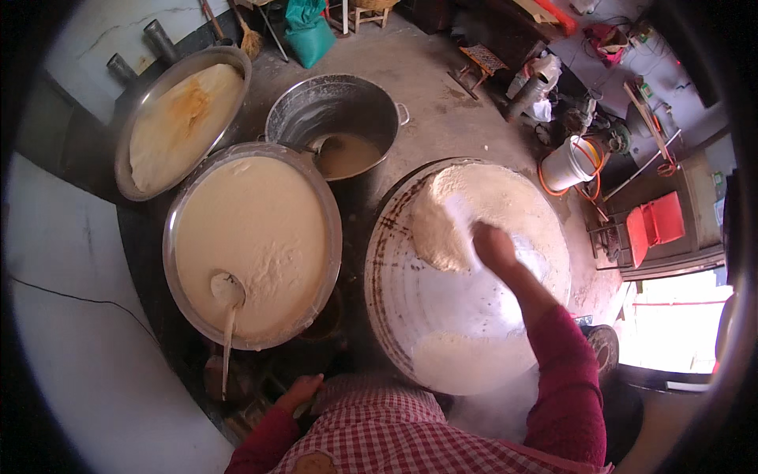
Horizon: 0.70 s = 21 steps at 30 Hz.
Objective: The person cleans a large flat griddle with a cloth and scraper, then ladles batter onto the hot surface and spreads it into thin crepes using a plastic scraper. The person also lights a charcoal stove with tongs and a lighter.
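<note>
My right hand (493, 245) reaches out over a big round griddle (395, 292) and presses on the thin pale sheet of batter (505, 201) spread across its far half; whether it grips a tool is hidden. My left hand (298, 393) rests low by my checked apron, near the handle of a ladle (227, 304) that lies in a wide metal basin of cream batter (253, 237). Steam or a pale patch (466, 359) covers the griddle's near edge.
A tilted pan with a cooked yellowish sheet (181, 118) stands at the back left. A steel pot with some liquid (335, 118) is behind the basin. A white bucket (567, 163), a red stool (655, 223) and clutter lie on the floor to the right.
</note>
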{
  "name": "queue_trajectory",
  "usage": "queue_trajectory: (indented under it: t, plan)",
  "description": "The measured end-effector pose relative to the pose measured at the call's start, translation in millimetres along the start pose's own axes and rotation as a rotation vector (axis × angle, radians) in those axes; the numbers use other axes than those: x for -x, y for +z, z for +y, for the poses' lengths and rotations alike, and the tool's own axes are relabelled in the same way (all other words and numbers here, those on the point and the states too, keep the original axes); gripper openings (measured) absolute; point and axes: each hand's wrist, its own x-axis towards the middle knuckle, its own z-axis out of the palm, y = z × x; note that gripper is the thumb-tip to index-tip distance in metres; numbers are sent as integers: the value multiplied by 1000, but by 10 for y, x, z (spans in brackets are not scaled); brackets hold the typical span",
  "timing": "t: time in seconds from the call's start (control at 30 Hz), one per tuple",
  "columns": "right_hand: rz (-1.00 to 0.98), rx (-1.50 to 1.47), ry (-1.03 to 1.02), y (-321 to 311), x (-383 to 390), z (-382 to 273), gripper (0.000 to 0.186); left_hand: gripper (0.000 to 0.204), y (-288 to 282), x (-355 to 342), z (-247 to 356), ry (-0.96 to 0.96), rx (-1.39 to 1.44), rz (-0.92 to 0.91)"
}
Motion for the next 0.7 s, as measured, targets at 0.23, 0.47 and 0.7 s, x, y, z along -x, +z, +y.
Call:
queue_trajectory:
  t: [0.23, 0.47, 0.7]
  plan:
    - [92, -23, 149, -26, -1045, 88, 24, 44, 97, 191, -281, -187, 48, 26]
    - [-66, 8, -286, 157, 419, -508, 24, 46, 39, 87, -424, -27, -106, 12]
    - [143, 111, -108, 63, -211, -282, 20, 66, 88, 254, -239, -127, 239, 80]
